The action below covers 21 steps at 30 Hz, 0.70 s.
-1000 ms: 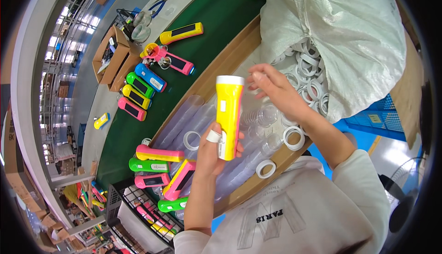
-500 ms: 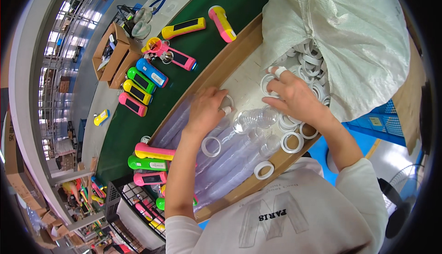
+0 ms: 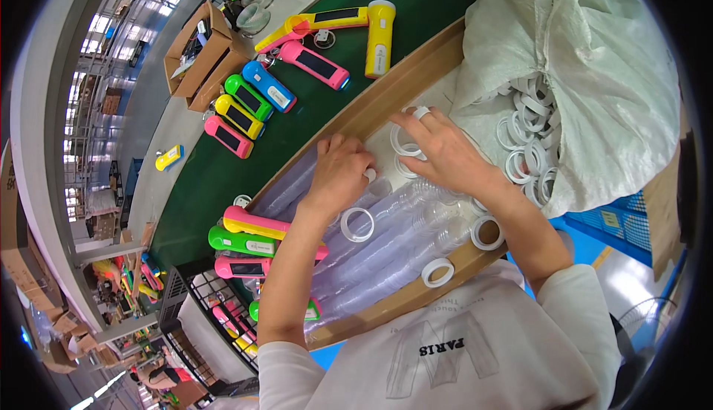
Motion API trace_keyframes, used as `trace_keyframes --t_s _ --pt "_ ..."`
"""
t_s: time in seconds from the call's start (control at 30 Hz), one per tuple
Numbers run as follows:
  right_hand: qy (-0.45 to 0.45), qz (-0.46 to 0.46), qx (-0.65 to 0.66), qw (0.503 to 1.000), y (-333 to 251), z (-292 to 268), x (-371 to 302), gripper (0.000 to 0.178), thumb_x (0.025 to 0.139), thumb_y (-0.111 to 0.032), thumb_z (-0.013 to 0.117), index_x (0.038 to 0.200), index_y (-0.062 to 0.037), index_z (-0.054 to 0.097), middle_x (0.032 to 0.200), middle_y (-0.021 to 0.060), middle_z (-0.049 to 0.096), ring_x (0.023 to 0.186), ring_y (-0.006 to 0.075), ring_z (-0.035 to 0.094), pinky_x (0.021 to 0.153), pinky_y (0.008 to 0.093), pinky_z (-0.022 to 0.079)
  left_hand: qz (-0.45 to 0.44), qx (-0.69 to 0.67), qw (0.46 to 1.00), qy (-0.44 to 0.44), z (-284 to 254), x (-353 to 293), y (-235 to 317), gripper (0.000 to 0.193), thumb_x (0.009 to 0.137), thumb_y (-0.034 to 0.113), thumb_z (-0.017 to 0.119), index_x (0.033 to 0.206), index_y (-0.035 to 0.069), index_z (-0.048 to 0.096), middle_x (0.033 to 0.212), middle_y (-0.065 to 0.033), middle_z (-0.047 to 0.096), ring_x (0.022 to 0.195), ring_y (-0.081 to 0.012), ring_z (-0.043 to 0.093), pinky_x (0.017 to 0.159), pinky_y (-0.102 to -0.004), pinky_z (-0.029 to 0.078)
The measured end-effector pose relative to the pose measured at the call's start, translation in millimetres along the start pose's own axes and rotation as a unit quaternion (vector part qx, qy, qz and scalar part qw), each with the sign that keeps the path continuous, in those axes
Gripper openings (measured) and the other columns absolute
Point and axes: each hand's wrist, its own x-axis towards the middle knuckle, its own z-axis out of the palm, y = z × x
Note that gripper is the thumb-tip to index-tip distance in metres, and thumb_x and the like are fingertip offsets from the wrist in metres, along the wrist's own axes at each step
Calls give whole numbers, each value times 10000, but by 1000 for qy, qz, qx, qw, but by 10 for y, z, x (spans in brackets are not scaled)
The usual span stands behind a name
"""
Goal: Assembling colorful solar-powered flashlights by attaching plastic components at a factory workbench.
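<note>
My left hand (image 3: pixel 340 172) has its fingers curled over the far side of a shallow cardboard box (image 3: pixel 356 120); what they hold is hidden. White wraps sit on some of my fingertips. My right hand (image 3: pixel 449 150) has its thumb and fingers closed about a white plastic ring (image 3: pixel 401 141), with another ring just below it. Beneath both hands, long rows of clear round plastic pieces (image 3: pixel 379 250) lie in see-through sleeves. One loose white ring (image 3: pixel 357 225) rests on the sleeves close to my left wrist.
A white woven sack (image 3: pixel 594 98) spills many white rings (image 3: pixel 531 116) at the right. More rings (image 3: pixel 437 272) lie along the box's near edge. Colourful flashlights (image 3: pixel 315 64) sit on the green belt (image 3: pixel 200 202). Behind stands a small carton (image 3: pixel 204 53); a black wire basket (image 3: pixel 215 291) is at lower left.
My right hand has moved left, away from the sack's rings, with a white ring at its fingers. My left hand's fingers have curled in more. The view has shifted slightly.
</note>
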Motion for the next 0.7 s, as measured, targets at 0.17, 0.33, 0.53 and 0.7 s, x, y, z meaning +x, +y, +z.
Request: trace_keyframes --t_s 0.17,0.33,0.53,0.7 --pt "-14 22 15 1000 23 59 -38 632 757 -123 709 1311 -23 422 1154 277 516 1063 440 523 897 449 461 17 22 1000 -6 -32 -84 72 168 671 106 736 838 108 719 984 -41 566 1064 -254 455 949 -405 297" --pt "-26 46 32 998 32 40 -38 678 764 -127 710 1343 -10 377 1209 284 476 1091 449 513 908 442 460 4 -113 993 23 -125 -125 -44 138 710 135 766 803 73 686 964 -48 579 1053 -232 488 931 -368 333" --pt "-14 52 22 998 69 -3 -13 689 767 -119 705 1356 -13 364 1208 282 482 1093 448 511 910 440 459 -160 -368 913 75 -165 -20 -107 120 786 86 732 854 22 657 813 1 601 762 -105 530 702 -255 432" --pt "-34 60 35 997 95 -33 -13 706 761 -113 703 1374 -39 359 1194 277 496 1070 447 525 911 438 457 -183 -458 865 95 -240 123 -5 133 813 115 729 879 21 661 788 18 615 714 -66 528 655 -230 427"
